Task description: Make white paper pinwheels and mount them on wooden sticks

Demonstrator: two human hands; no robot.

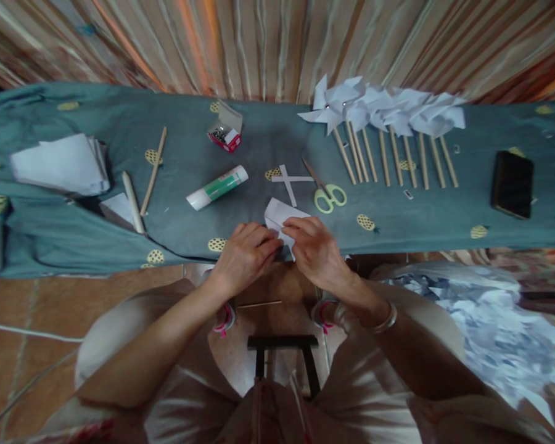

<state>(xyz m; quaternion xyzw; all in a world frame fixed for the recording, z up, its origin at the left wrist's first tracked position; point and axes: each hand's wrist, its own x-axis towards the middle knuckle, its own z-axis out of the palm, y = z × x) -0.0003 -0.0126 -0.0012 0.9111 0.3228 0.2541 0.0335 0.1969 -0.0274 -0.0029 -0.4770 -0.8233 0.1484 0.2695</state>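
Observation:
A white piece of paper (282, 211) with creases and raised flaps sits at the near edge of the cloth-covered table, between my two hands. My left hand (251, 250) pinches its left side with curled fingers. From the right, my right hand (315, 246) closes thumb and forefinger on the same paper; parts of it are hidden under the fingers. Just beyond lie two crossed white paper strips (287, 179). Scissors (328, 196) with yellow-green handles rest to the right of the strips, and a green and white glue stick (217, 187) lies to their left.
Several white paper pinwheels (383, 108) on wooden sticks line the back right. A small red box (226, 132) of metal pins stands open. Stacked paper (60, 163), a loose stick (153, 171) and a pale pointed tool (133, 202) lie left; a dark phone (512, 185) lies right.

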